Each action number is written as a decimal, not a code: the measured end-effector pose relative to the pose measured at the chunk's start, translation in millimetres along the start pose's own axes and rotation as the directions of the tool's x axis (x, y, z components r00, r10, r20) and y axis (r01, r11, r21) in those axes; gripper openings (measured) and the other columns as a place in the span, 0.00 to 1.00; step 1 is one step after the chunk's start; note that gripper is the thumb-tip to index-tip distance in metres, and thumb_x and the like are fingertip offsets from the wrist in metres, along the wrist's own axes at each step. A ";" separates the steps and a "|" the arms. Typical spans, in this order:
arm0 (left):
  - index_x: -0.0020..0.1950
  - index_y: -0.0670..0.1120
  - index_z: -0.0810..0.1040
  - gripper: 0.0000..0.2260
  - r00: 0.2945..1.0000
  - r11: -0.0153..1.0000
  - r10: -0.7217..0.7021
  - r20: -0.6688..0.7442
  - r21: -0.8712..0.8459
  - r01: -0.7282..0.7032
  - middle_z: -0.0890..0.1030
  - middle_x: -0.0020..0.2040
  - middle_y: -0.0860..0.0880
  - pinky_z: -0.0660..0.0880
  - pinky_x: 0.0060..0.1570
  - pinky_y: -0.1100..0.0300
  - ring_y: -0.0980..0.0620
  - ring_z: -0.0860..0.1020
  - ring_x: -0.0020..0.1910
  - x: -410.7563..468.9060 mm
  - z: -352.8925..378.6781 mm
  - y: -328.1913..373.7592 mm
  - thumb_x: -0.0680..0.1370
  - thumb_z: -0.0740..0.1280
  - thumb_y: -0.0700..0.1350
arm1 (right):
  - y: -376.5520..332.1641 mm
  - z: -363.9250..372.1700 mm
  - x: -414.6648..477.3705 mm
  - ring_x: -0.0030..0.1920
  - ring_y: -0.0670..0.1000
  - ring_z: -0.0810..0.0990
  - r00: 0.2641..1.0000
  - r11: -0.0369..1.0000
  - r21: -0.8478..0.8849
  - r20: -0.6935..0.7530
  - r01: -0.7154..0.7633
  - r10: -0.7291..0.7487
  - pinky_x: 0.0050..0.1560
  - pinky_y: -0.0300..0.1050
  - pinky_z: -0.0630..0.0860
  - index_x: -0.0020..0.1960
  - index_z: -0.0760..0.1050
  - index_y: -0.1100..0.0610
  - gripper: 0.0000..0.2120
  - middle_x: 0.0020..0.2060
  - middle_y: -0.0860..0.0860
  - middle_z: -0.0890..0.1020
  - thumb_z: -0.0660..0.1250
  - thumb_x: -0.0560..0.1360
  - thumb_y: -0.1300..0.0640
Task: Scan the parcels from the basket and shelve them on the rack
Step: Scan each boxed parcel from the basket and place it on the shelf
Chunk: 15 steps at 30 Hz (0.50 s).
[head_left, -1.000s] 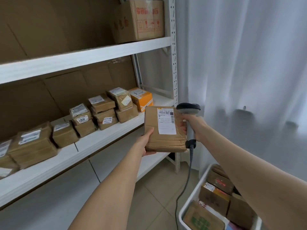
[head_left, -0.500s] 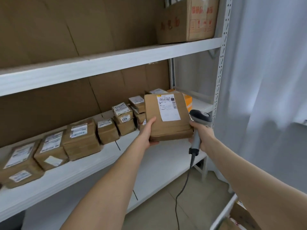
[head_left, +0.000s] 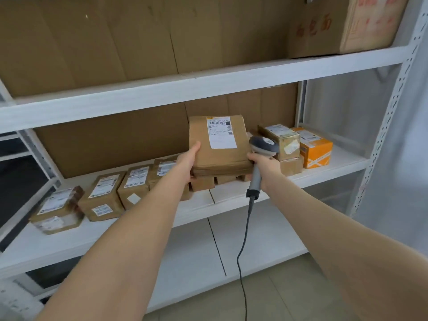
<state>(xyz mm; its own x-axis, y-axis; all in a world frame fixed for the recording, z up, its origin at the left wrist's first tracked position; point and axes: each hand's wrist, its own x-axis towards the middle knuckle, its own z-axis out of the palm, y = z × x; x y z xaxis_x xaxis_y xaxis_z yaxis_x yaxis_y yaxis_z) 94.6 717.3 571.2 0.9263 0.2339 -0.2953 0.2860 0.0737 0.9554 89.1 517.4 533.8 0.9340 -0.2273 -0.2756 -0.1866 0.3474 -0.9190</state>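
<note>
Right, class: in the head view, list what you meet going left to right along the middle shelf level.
taped parcel → two-label parcel → left hand → held parcel → scanner → orange box

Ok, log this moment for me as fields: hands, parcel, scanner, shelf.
left hand: grips brown parcel at its left edge
right hand: holds scanner by its handle, beside parcel's right edge
brown parcel: label up, held in front of middle shelf
middle shelf: row of labelled boxes, orange box at right end
top shelf: large carton
</note>
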 end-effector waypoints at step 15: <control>0.55 0.49 0.67 0.16 0.989 0.958 -0.034 -0.144 0.277 0.073 0.71 0.39 0.48 0.67 0.33 0.58 0.50 0.70 0.35 118.5 -136.6 25.1 0.77 0.63 0.59 | 63.8 172.7 53.8 0.51 0.57 0.78 0.992 0.992 -0.035 0.034 -0.120 0.121 0.42 0.51 0.79 0.53 0.68 0.56 0.19 0.49 0.56 0.76 0.76 0.70 0.56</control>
<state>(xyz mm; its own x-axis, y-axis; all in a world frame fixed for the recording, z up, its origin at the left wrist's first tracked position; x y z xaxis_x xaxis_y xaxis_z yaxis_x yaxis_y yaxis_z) 178.0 879.3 560.0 0.8713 0.3680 -0.3246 0.4097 -0.1812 0.8940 180.1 684.5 509.1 0.9144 -0.1521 -0.3752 -0.3079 0.3405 -0.8884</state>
